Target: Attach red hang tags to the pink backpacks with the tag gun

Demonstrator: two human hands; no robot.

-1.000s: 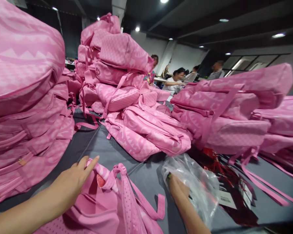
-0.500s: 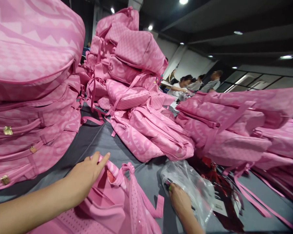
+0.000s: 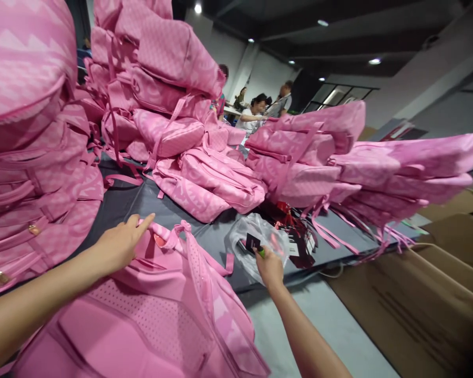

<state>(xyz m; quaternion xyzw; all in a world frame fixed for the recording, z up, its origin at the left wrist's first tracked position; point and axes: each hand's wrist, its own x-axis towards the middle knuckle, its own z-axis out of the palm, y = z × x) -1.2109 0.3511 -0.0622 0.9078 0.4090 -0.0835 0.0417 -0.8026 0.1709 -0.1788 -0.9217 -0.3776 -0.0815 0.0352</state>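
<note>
A pink backpack [image 3: 142, 320] with perforated padding and a strap lies in front of me. At its top edge rests my left hand [image 3: 120, 242], the index finger stretched out and the fingers apart. My right hand [image 3: 270, 268] pinches a small black tag [image 3: 253, 243] with a white mark. Something bright green shows at its fingertips, too small to name. Beneath and around the tag, a clear plastic bag [image 3: 238, 228] lies crumpled on the dark table covering [image 3: 142, 202]; more dark pieces show inside it.
Stacked pink backpacks [image 3: 169, 58] rise at the back and left, with more backpacks [image 3: 299, 173] to the right. Dark red packets with white labels [image 3: 294, 247] lie past the plastic bag. Brown cardboard boxes [image 3: 386, 315] stand beyond the table edge. Several people work in the background.
My view has turned right, bringing the cardboard boxes into sight. My right hand has lifted the black tag clear of the plastic bag's opening. My left hand stays at the backpack's top.
</note>
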